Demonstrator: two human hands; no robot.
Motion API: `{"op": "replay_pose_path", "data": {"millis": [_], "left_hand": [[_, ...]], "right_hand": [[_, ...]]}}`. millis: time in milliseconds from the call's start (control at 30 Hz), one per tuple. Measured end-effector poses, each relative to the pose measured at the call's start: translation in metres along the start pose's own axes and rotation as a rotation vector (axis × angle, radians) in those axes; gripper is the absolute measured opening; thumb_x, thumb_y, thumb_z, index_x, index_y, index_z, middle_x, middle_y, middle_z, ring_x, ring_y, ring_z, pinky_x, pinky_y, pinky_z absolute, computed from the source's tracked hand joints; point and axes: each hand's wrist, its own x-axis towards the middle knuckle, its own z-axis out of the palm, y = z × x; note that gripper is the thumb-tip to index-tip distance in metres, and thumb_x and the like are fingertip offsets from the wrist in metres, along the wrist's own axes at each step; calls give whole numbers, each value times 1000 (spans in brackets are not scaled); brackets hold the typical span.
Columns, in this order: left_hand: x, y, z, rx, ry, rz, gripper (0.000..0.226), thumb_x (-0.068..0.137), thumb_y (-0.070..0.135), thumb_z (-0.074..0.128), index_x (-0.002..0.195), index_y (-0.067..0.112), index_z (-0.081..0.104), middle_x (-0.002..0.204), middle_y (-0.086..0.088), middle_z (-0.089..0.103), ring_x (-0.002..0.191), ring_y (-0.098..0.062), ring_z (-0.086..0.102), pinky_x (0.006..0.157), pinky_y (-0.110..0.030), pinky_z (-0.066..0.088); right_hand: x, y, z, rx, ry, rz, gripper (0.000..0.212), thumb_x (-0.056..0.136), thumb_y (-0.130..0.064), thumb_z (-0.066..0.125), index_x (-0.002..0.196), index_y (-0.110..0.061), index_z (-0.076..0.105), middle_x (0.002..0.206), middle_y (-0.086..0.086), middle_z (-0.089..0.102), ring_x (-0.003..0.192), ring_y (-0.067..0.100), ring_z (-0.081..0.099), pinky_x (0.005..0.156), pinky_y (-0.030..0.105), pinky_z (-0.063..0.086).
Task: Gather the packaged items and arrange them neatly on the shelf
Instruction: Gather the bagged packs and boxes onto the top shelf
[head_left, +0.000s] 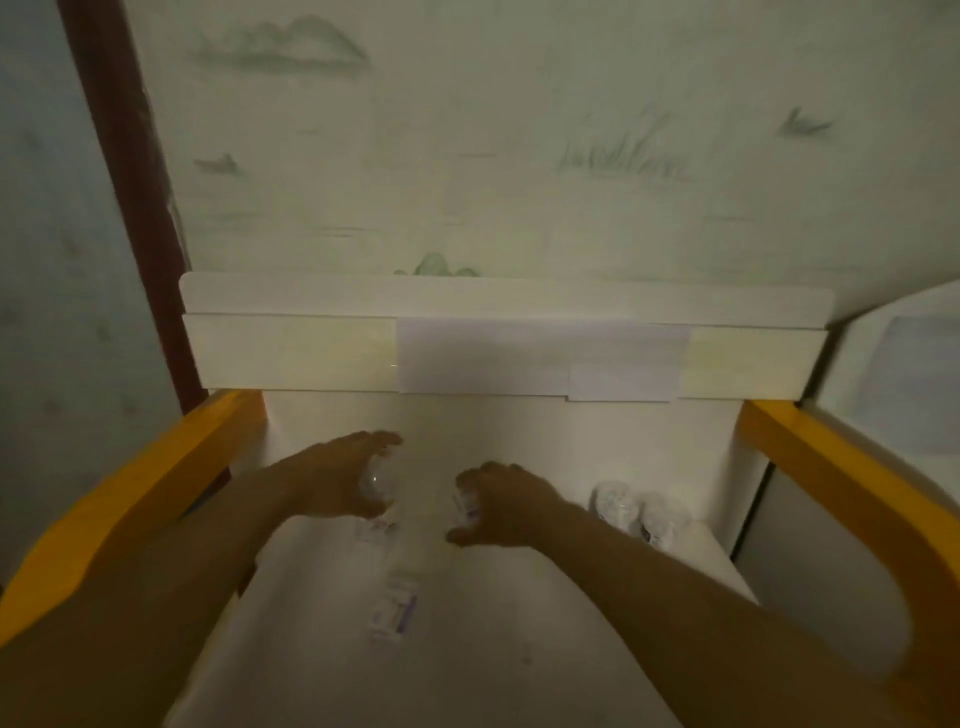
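Head view: the left hand (343, 480) curls round a clear, shiny plastic-wrapped packet (378, 486), and the right hand (501, 506) grips a similar packet (466, 503), probably to set them side by side on the white shelf (519, 649). Two more clear packets (636, 512) stand just right of the right hand, apparently already placed.

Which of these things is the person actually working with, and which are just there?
Job: left hand gripping a clear packet; right hand on another packet; two packets at right; flat packet; white shelf.
Just there: yellow rails; painted wall.
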Motion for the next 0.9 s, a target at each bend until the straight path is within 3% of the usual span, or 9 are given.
{"op": "replay_pose_path", "data": {"millis": [100, 267, 500, 567, 700, 900], "left_hand": [[22, 43, -23, -16, 62, 82, 82, 74, 50, 75, 142, 34, 32, 145, 7, 41, 127, -13, 45, 102, -26, 37], [52, 139, -52, 68, 77, 288, 76, 75, 48, 76, 140, 33, 40, 140, 9, 47, 125, -12, 45, 103, -27, 36], [92, 280, -68, 41, 175, 494, 77, 73, 46, 78, 140, 35, 41, 140, 10, 46, 125, -10, 44, 99, -20, 31], [101, 319, -67, 0, 196, 541, 78, 70, 42, 81, 138, 36, 43, 136, 9, 49, 121, -10, 47, 97, -19, 34], [112, 402, -56, -74, 198, 602, 81, 66, 45, 80, 137, 36, 42, 137, 9, 47, 122, -12, 46, 101, -27, 38], [126, 528, -21, 22, 173, 651, 81, 69, 42, 80, 139, 36, 40, 139, 9, 45, 125, -11, 43, 102, -25, 37]], "right_hand": [[-26, 46, -53, -32, 98, 110, 84, 73, -67, 67, 141, -28, 40, 137, 4, 51, 121, 28, 52, 99, 43, 46], [-80, 108, -113, -69, 206, 202, 76, 74, -64, 66, 136, -25, 47, 130, 4, 54, 112, 26, 56, 92, 39, 49], [-177, 194, -175, -146, 304, 283, 62, 81, -60, 62, 129, -22, 56, 128, 7, 58, 121, 25, 50, 97, 40, 47], [-210, 223, -187, -153, 339, 301, 57, 82, -59, 62, 123, -20, 59, 123, 7, 61, 116, 26, 55, 93, 39, 49], [-275, 286, -199, -114, 368, 373, 71, 81, -63, 62, 138, -24, 50, 140, 5, 52, 124, 25, 50, 101, 38, 43], [-362, 384, -186, -56, 371, 466, 78, 77, -66, 64, 142, -31, 41, 144, 4, 48, 127, 27, 49, 103, 41, 42]]}}
